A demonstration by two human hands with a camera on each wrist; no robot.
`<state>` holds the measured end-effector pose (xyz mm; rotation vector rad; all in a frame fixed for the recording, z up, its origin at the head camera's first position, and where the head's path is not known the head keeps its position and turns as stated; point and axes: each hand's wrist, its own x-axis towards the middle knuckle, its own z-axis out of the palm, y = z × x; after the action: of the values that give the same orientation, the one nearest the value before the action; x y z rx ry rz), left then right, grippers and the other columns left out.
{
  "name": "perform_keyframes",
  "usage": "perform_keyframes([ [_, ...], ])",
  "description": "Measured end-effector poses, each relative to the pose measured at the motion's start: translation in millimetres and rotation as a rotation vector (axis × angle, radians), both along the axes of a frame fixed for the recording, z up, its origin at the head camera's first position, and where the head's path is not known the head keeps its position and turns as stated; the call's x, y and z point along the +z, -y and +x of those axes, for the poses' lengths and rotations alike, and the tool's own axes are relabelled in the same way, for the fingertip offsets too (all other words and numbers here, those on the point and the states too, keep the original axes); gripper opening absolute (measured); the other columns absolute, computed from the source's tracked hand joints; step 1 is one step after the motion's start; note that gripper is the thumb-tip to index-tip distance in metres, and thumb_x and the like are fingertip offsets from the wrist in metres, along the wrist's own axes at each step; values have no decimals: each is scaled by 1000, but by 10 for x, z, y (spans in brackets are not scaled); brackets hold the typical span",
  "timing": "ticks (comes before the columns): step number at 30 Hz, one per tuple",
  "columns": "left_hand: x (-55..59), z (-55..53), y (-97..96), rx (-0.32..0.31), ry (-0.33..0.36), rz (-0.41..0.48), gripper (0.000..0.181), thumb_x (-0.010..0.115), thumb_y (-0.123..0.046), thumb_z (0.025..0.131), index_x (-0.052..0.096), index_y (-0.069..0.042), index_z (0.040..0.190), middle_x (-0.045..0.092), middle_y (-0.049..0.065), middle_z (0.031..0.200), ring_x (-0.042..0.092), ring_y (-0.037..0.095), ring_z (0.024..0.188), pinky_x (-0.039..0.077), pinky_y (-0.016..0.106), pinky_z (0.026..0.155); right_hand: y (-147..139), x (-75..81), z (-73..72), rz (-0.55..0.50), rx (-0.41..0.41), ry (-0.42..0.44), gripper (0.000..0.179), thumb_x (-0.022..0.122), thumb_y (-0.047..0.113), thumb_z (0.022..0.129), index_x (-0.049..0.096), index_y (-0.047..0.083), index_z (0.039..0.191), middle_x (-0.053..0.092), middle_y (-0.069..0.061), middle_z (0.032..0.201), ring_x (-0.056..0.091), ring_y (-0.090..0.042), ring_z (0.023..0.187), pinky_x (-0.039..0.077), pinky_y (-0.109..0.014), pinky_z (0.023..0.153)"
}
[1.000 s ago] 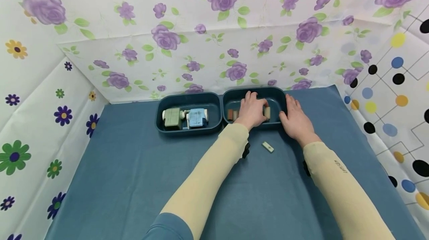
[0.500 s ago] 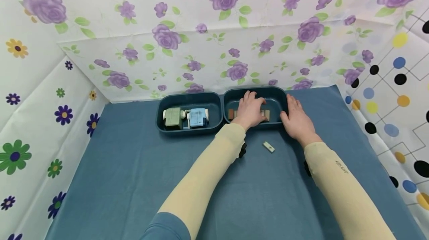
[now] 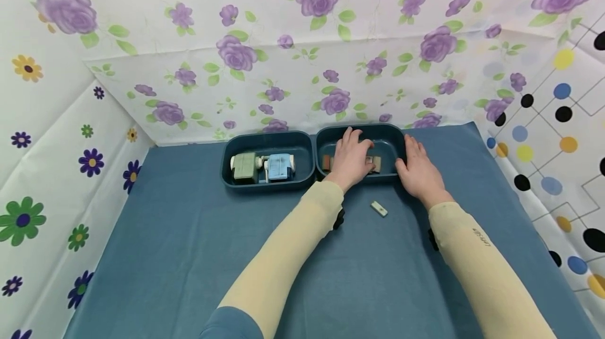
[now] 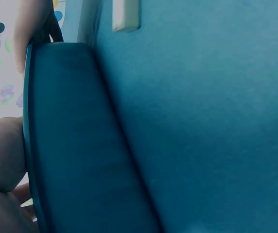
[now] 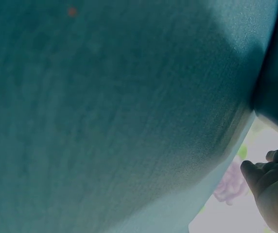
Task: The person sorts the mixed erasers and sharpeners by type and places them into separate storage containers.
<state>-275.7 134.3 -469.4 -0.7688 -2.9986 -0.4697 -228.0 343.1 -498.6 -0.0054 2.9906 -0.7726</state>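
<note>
A: Left hand [image 3: 352, 157] down inside right bin [image 3: 396, 134], over small brown blocks [image 3: 373, 162]. Grip hidden under palm; cannot tell if closed on one. Right hand [image 3: 418, 171] flat against bin's outer wall, fingers fairly straight, holding nothing.

B: Best kept braced there; lift one block straight up, clear of rim. Loose pale piece [image 3: 378, 208] on surface [image 3: 189, 255], near both wrists.

A: Versus a second ago: upright block by left fingers now lying flat. Right hand unmoved.

left tray [image 3: 227, 171] — green, blue blocks | white piece [image 3: 378, 208] — on cloth [image 3: 165, 255]
</note>
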Motion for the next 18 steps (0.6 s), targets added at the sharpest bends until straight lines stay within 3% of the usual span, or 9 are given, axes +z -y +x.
perform_keyframes([
  [10,-91,185,118,26,-208,69,39,79,-36,100,70,-26,137,36,10,169,20,31,162,29,47,127,-16,0,1,-11,17,9,74,35,34,116,-7,9,172,-1,-24,177,2,-48,162,15,-71,124],
  [18,-81,316,230,35,-217,149,37,79,-32,101,72,-23,136,36,10,169,20,32,162,30,48,127,-14,-22,2,-21,27,2,75,37,31,116,-7,8,172,0,-26,177,1,-49,161,13,-70,125],
])
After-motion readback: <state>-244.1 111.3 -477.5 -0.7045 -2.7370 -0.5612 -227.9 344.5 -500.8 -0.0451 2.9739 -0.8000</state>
